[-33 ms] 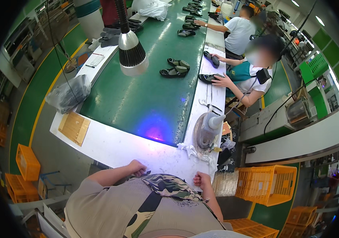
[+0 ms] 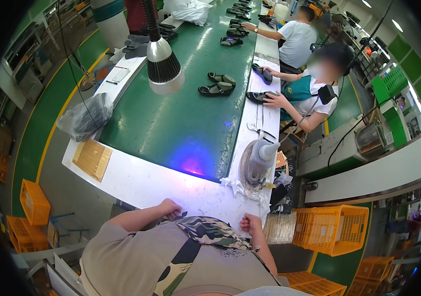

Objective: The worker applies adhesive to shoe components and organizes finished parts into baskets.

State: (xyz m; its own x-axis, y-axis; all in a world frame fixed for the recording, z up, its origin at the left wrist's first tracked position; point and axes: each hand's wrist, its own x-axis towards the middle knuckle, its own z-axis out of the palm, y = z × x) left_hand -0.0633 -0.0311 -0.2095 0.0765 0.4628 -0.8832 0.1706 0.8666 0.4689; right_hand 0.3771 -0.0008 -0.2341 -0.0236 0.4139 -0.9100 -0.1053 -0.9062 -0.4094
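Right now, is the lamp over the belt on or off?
Cannot tell. The lamp faces down, its bulb hidden; the purple glow on the belt may come from elsewhere.

Both bare forearms reach forward from the lower edge, elbows bent; the left hand [image 2: 171,208] curls its fingers inward, the right hand [image 2: 251,224] closes into a loose fist.

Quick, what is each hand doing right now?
Left hand: curled at the white table edge, contents unclear.
Right hand: closed fist, nothing visible.

bare white table [image 2: 141,185] ahead — open | glue pot [image 2: 256,163] blocks right — lamp [image 2: 163,66] overhead
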